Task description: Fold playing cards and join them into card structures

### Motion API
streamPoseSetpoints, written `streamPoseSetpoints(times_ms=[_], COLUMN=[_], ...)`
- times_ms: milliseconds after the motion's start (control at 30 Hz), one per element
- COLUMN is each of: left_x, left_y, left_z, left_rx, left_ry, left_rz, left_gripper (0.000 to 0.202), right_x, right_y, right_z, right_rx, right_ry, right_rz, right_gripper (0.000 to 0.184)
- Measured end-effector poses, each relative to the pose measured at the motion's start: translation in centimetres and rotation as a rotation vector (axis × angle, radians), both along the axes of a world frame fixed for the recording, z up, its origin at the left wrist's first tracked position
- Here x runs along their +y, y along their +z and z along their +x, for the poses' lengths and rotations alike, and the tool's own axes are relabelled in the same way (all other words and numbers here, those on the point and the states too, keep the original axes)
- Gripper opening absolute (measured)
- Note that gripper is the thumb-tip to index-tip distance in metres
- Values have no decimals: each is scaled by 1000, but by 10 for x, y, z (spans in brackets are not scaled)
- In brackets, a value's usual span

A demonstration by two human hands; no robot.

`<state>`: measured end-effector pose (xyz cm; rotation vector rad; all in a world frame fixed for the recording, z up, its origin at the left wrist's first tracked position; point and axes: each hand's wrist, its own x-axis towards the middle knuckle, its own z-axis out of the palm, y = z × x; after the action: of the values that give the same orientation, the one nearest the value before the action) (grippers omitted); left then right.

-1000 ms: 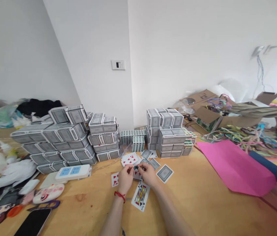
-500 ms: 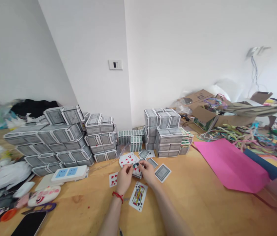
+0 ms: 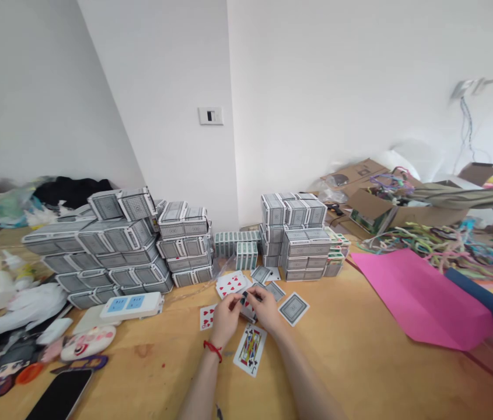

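Note:
My left hand [image 3: 225, 318], with a red string round the wrist, and my right hand [image 3: 267, 309] meet over the wooden table [image 3: 360, 361], fingers pinched together on a small stack of playing cards [image 3: 246, 308]. A face-up king card [image 3: 250, 349] lies just below my hands. A red-suit card [image 3: 207, 317] sits at my left hand. More face-up red cards [image 3: 230, 283] lie beyond, and face-down cards [image 3: 293, 308] lie to the right.
Stacks of boxed card decks [image 3: 110, 248] stand at left and another stack [image 3: 299, 236] at centre against the wall. A white power strip [image 3: 131, 305], a phone [image 3: 60, 395] and toys lie at left. Pink paper [image 3: 421, 297] and cardboard boxes [image 3: 386, 207] fill the right.
Both hands stay pinched on the cards at the same spot; only the fingers shift slightly. The view swung a little left, then back.

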<state>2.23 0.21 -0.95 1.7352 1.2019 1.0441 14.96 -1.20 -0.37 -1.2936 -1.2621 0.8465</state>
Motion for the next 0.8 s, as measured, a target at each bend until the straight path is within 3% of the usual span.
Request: streamPoseSetpoints(times_ms=[300,567,800], left_x=[-2,-2,-2], left_y=[2,7,0], left_z=[2,2,2], left_rx=[-5,-148,-74], left_ry=[23,-46,9], left_rz=[36,-155,-81], left_gripper=[19,30,24], right_x=[-3,3,6], right_y=[1,-5,-8], right_z=[0,1,4], right_rx=[38,242,221], right_ry=[-13,-85,-33], right_rz=[-5,-10,-6], right_gripper=[19,27,20])
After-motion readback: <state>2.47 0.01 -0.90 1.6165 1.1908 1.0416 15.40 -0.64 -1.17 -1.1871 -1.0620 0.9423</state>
